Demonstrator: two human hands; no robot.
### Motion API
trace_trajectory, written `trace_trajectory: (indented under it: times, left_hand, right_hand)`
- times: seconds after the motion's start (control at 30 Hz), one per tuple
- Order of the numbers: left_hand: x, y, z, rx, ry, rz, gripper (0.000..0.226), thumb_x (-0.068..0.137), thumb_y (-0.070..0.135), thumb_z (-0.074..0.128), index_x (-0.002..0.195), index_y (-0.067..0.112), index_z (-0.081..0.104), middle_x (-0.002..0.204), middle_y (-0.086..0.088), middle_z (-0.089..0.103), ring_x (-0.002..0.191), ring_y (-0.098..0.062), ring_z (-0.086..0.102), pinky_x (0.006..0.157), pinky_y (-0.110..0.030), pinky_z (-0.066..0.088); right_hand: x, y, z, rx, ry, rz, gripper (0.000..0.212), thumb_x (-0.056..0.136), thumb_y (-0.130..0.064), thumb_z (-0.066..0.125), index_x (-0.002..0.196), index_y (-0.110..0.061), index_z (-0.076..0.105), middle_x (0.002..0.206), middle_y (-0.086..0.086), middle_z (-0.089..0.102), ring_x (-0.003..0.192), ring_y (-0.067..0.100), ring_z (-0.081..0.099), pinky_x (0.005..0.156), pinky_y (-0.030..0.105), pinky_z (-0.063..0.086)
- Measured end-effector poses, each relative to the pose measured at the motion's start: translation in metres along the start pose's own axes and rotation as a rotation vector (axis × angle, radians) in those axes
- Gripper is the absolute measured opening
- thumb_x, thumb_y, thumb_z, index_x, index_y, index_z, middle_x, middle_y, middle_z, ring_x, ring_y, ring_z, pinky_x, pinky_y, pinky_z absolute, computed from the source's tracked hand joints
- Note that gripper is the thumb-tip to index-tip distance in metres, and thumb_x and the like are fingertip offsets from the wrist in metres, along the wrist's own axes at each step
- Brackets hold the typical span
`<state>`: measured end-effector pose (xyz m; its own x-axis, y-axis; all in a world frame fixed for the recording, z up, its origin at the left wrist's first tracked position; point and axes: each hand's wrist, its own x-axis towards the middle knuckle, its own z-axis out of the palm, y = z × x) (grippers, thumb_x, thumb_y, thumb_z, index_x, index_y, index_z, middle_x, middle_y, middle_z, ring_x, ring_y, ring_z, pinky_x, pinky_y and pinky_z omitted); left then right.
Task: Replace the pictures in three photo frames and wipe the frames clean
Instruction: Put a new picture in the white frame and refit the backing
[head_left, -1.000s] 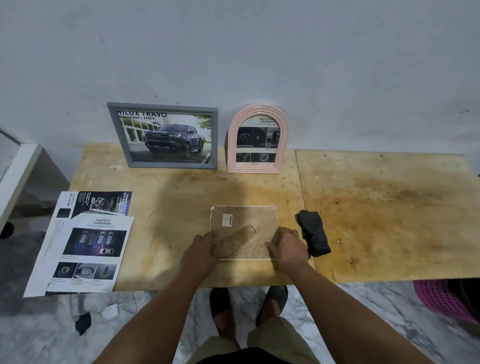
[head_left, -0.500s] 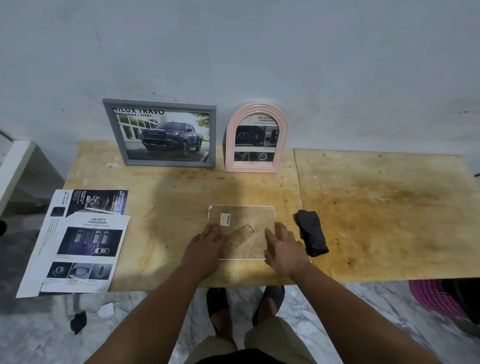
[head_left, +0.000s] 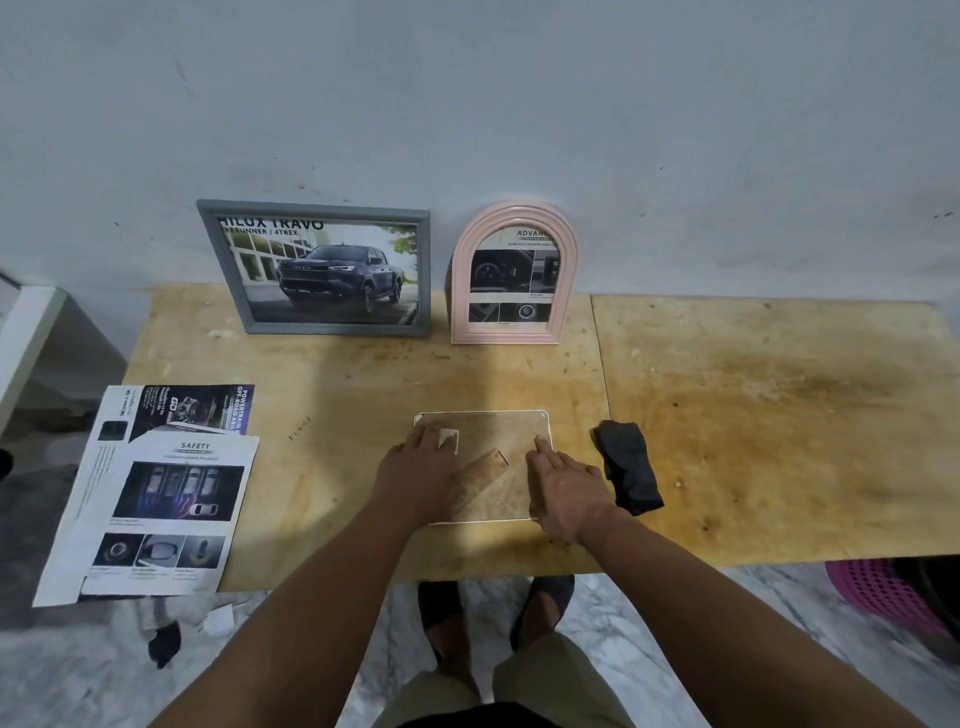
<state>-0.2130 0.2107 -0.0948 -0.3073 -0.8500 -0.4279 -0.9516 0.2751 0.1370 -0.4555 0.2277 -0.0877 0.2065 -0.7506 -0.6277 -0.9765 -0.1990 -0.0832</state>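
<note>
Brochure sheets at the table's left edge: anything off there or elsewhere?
Yes. The brochure sheets hang past the table's left and front edges, so they could slip off. The third frame lies flat, face down, under both hands, while the grey frame and pink frame stand at the wall. No spill or damage shows.

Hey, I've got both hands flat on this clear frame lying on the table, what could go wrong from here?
1. The clear acrylic frame lies near the wooden table's front edge; pushing it toward you might slide it off.
2. Left hand and right hand press its surface, likely leaving smudges to wipe with the black cloth.
3. The printed brochure sheets overhang the table's left edge and could drop.
</note>
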Motion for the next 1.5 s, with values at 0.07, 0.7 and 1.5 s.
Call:
trace_trajectory:
  times: [0.07,0.7,1.5]
  left_hand:
    - [0.005,-0.005,0.003,-0.015,-0.084,0.025,0.073,0.097,0.055,0.037,0.158,0.018,0.023,0.166,-0.011,0.018,0.156,-0.028,0.008,0.118,-0.048,0.031]
    - [0.010,-0.011,0.021,-0.118,-0.169,0.005,0.090,0.090,0.059,0.041,0.162,0.023,0.001,0.169,-0.003,-0.015,0.154,-0.019,-0.020,0.121,-0.064,-0.001]
    - [0.007,-0.016,0.009,-0.123,-0.127,0.065,0.094,0.084,0.070,0.021,0.162,0.017,0.013,0.170,-0.007,0.002,0.156,-0.025,-0.009,0.123,-0.058,0.004]
  right_hand:
    - [0.001,-0.001,0.001,0.008,-0.013,0.014,0.079,0.092,-0.038,0.063,0.155,-0.019,0.019,0.172,0.000,-0.003,0.150,0.029,0.025,0.111,0.055,0.036]
    - [0.014,-0.023,-0.028,-0.057,0.047,0.007,0.070,0.096,-0.049,0.045,0.154,-0.014,0.026,0.165,0.014,0.016,0.151,0.037,0.018,0.116,0.060,0.027]
    - [0.021,0.018,-0.031,0.414,0.168,-0.007,0.054,0.098,-0.030,0.053,0.151,-0.026,0.046,0.160,0.001,0.040,0.134,0.027,0.053,0.106,0.040,0.048]
